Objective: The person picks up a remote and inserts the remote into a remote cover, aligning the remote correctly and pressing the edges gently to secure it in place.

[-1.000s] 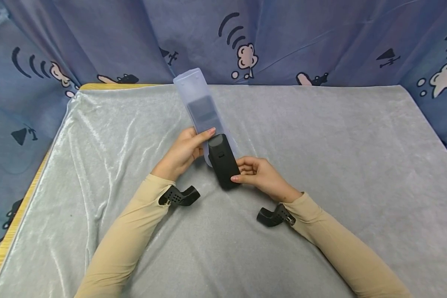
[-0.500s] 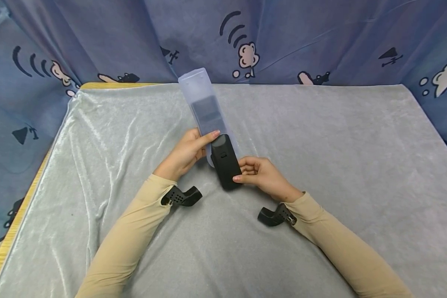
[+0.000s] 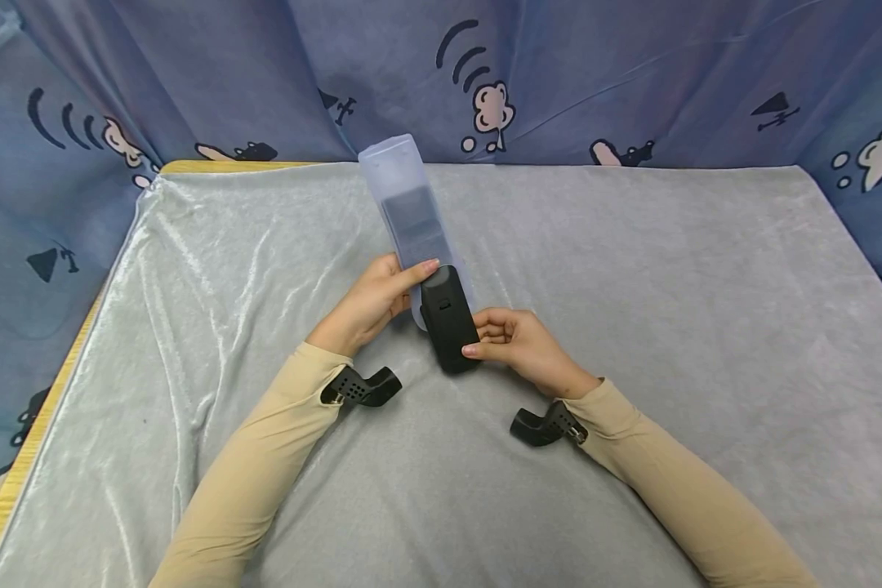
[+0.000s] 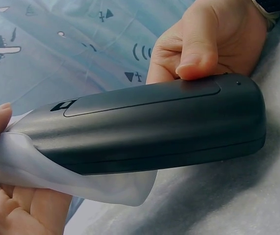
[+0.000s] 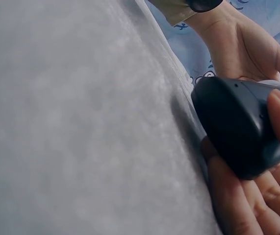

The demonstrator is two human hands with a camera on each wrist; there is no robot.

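A black remote control (image 3: pixel 450 327) lies back side up, its battery cover and latch showing. Its far end sits in the mouth of a long translucent sleeve (image 3: pixel 413 216), which the left wrist view shows lapping under the remote. My left hand (image 3: pixel 373 300) grips the sleeve at its mouth, thumb on top beside the remote's far end. At the near end of the remote, my right hand (image 3: pixel 520 347) pinches its right edge, the thumb on the battery cover side and fingers underneath, as the right wrist view shows. A darker grey area shows partway along the sleeve.
A grey velvety cloth (image 3: pixel 669 327) covers the table, with creases on the left. Its wooden edge (image 3: pixel 51 408) shows along the left side. A blue printed curtain (image 3: pixel 595 73) hangs behind. Black camera mounts (image 3: pixel 367 386) sit at both wrists.
Both hands, the remote and the sleeve appear slightly farther right in the head view, where the background has also shifted a little. The grips stay the same.
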